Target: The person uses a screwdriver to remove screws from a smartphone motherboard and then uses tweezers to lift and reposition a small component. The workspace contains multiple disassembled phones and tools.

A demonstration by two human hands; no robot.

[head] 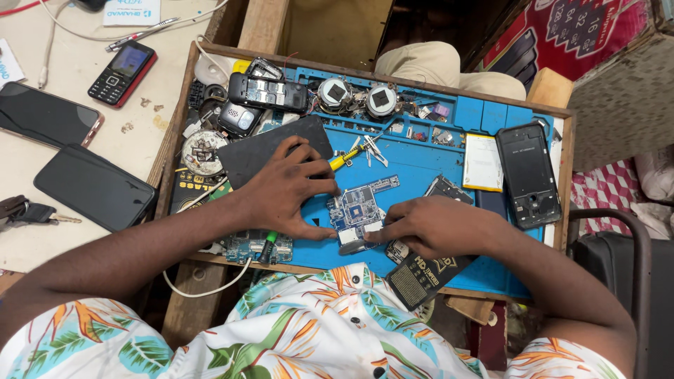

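The blue circuit board (357,209) lies on the blue mat near the bench's front edge, long axis slanting toward the far right, pinched between the left hand (288,188) and right hand (428,226), fingertips pressing its opposite sides.

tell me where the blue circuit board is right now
In the head view, the blue circuit board lies mid-tray on the blue mat, between the left hand and right hand.
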